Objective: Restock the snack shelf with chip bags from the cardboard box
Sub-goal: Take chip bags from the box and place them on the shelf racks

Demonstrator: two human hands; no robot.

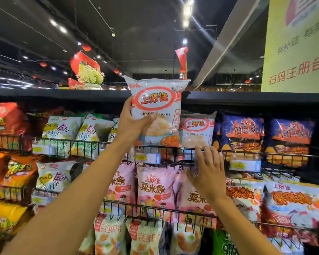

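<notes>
The snack shelf (63, 94) was the biggest thing. It ran wide in front of me, with rows of bags behind each wire rail (291, 154). Blue bags (241, 133) stood at three o'clock in my view. Pink bags (155, 186) stood at six o'clock. I could not see the cardboard box at all.

My shrimp flakes bag (156, 107) was up at twelve o'clock. It was upright in front of the top row, and its top poked up past the black top board. It was not on the shelf yet. A twin bag (197, 129) stood in the row at four o'clock from mine, just beside it.

My left hand (131, 122) gripped the bag by its left side, with my thumb on the front. My right hand (208, 173) was lower, at five o'clock from the bag. It was open, with its fingers spread, and held nothing. Its fingertips were right by the rail, but I could not tell if they touched it.

I think I was in the middle of putting this one bag away. Next, the bag had to go over the rail and down at nine o'clock of its twin. The bag looked puffy and slippery, so it needed a soft, sure hold. My free hand could make room for it.
</notes>
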